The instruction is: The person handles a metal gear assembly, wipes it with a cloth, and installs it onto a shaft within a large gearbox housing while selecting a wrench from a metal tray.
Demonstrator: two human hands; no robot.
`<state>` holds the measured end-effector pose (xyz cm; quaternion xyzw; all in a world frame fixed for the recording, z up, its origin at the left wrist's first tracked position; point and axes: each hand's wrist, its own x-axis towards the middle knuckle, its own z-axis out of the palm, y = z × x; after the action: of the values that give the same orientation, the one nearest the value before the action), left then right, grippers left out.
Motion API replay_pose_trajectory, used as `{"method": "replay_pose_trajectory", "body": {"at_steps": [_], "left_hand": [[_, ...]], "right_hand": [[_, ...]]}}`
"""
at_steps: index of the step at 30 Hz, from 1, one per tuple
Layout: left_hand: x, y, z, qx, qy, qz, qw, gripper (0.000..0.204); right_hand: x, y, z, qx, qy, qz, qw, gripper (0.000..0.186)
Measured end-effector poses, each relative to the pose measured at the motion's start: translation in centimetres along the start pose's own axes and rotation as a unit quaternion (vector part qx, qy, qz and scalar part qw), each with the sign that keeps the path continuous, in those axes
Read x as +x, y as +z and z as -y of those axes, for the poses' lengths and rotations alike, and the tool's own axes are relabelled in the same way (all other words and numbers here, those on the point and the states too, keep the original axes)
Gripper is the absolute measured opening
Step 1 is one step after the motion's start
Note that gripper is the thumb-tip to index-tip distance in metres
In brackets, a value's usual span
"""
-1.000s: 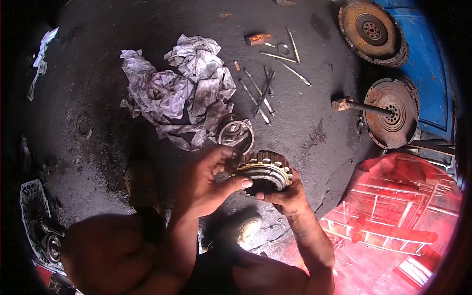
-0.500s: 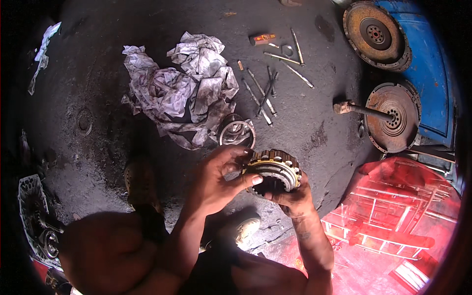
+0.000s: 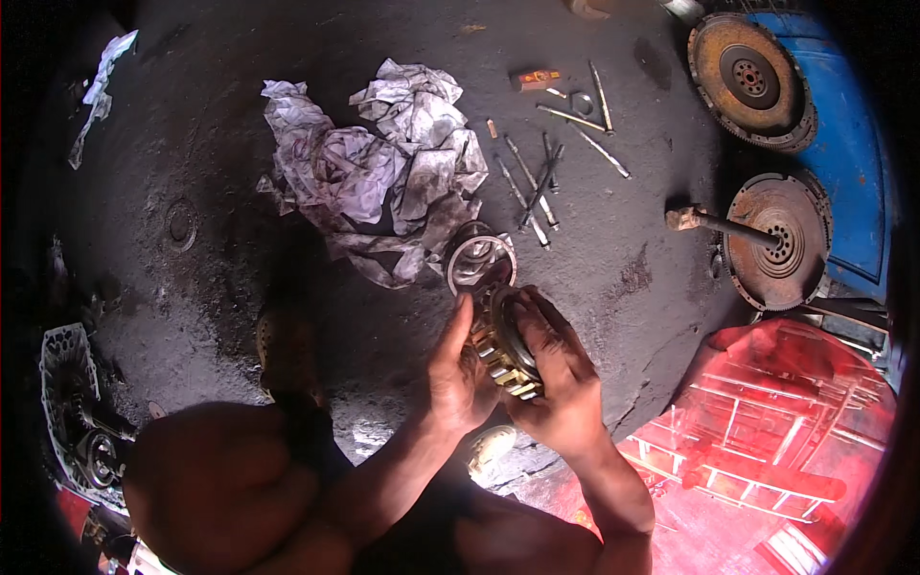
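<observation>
A dark, greasy roller bearing, with rollers set in a yellowish cage, is tilted between my two hands above the floor. My right hand is closed over its right side, fingers across the open face. Against its left side lies my left hand, thumb pointing up beside the rollers and the other fingers mostly hidden behind the bearing. Just beyond the hands, a metal ring leans at the edge of a heap of crumpled, stained rags.
Several long bolts and a small red box lie on the dark floor. Two rusty flywheels rest by a blue panel, with a hammer against the nearer one. A gearbox housing stands at left.
The bearing has been turned so its rollers face left and its open face points right. My right hand has moved up over it, and my left hand has shifted down its side.
</observation>
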<state>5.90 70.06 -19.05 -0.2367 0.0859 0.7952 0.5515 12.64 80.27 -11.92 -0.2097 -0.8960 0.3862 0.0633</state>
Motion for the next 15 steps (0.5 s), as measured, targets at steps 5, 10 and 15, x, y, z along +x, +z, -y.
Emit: {"method": "replay_pose_trajectory", "body": {"at_steps": [5, 10, 15], "left_hand": [[0.1, 2.5, -1.3, -0.049, 0.033, 0.069, 0.996, 0.056], [0.2, 2.6, -1.5, -0.012, 0.054, 0.104, 0.993, 0.059], [-0.3, 2.6, -1.8, -0.002, 0.059, 0.101, 0.993, 0.058]], "right_hand": [[0.4, -0.9, 1.2, -0.03, -0.079, 0.033, 0.996, 0.072], [0.2, -1.2, 2.2, -0.064, -0.094, 0.039, 0.993, 0.064], [0.2, -0.9, 1.9, -0.05, -0.104, 0.028, 0.993, 0.061]]}}
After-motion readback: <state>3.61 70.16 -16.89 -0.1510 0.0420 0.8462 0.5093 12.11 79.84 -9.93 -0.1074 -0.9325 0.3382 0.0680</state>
